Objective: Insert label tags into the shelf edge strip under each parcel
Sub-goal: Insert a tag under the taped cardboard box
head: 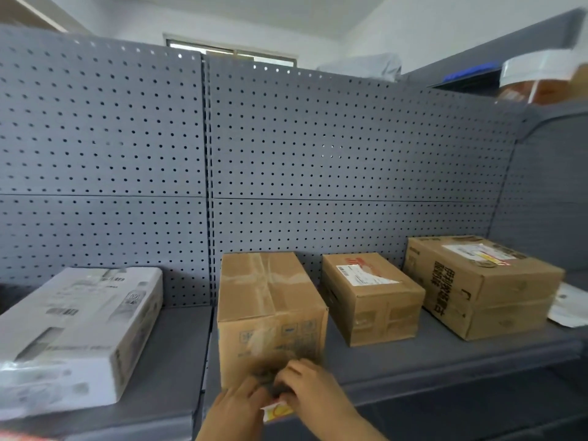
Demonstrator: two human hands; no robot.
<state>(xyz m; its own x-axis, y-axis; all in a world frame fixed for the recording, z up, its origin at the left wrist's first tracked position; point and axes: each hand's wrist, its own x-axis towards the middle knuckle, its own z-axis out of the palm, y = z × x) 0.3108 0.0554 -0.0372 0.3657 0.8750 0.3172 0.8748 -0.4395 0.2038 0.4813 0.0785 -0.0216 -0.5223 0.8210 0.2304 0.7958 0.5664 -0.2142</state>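
Both hands meet at the front edge of the grey shelf (445, 361), just under the leftmost brown parcel (270, 300). My left hand (235, 409) and my right hand (311, 389) pinch a small white, yellow and red label tag (276, 410) between them, held against the shelf edge strip (413, 389). The hands are blurred, and the strip behind them is hidden. Two more brown parcels stand to the right: a middle parcel (372, 297) and a larger right parcel (480, 284).
A white box in plastic wrap (73, 335) lies on the neighbouring shelf section at left. Grey pegboard (286, 154) backs the shelf. A white packet (569, 310) lies at the far right, and a jar (541, 81) stands on the upper right shelf.
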